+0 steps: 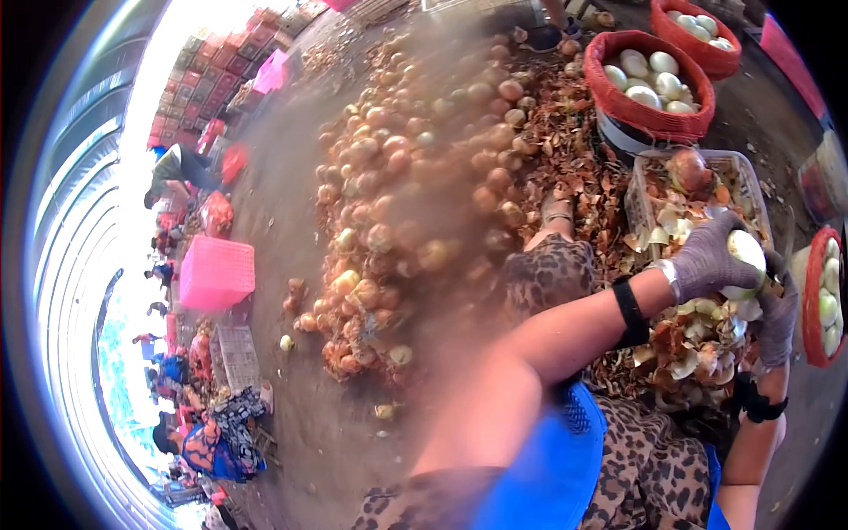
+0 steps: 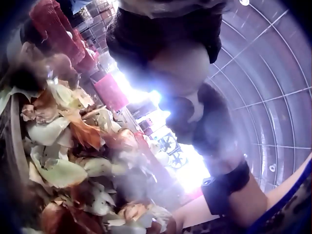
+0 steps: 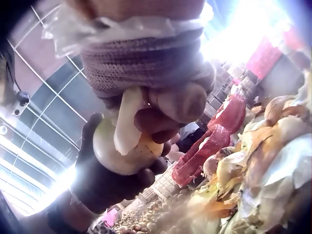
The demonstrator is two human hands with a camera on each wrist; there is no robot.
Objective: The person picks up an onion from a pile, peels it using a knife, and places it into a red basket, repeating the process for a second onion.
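Observation:
In the head view my gloved left hand (image 1: pixel 705 256) grips a peeled white onion (image 1: pixel 746 263), fingers curled round it. Beside it, my gloved right hand (image 1: pixel 777 314) touches the onion's lower side. The right wrist view has my right hand (image 3: pixel 146 73) close up, fingers curled, with a pale strip (image 3: pixel 127 122) pinched at the onion (image 3: pixel 114 151); whether it is peel or a blade I cannot tell. Behind the onion lies my left hand (image 3: pixel 105 183). Both hands are above a crate (image 1: pixel 638 208) of peels. The left wrist view is dark and blurred at the hands.
An unpeeled onion (image 1: pixel 689 170) lies on the peels in the crate. Red-rimmed containers (image 1: pixel 609 115) of white onions stand ahead and to the right. A large pile of brown onions (image 1: pixel 380 212) covers the floor at left. Pink crates (image 1: pixel 216 272) and seated people are farther left.

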